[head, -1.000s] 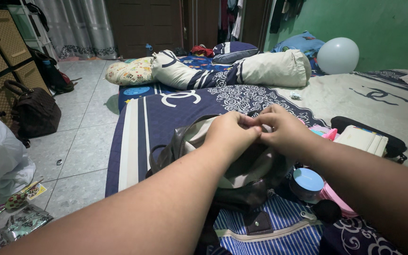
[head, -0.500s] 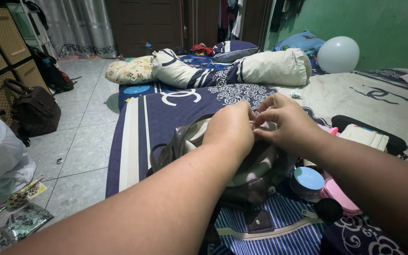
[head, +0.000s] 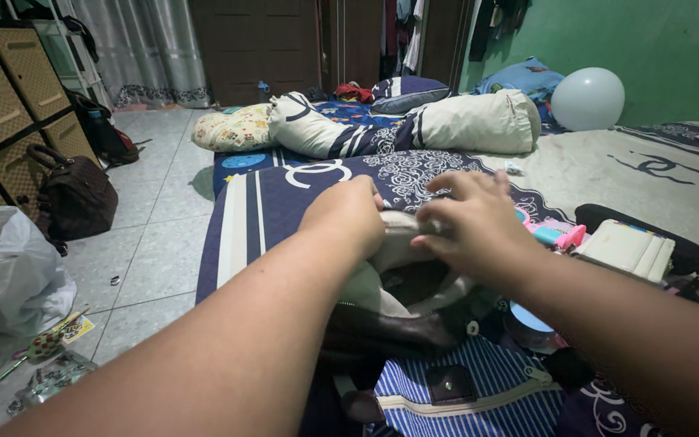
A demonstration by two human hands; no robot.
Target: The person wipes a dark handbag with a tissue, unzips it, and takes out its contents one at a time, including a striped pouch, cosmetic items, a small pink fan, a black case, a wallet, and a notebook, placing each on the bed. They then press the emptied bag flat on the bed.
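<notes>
We're hovering over a bag on the mattress

We're holding our left hand (head: 348, 217) and right hand (head: 472, 228) side by side on the bag (head: 398, 283); a pouch (head: 479, 388) is lying in front of it, a wallet (head: 629, 247) sitting right, pillows (head: 414, 121) resting behind, a handbag (head: 74, 194) standing on the floor left.

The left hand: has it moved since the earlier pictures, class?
Yes. The left hand has dropped from the bedsheet's patterned band onto the open bag's pale rim, beside the right hand.
</notes>
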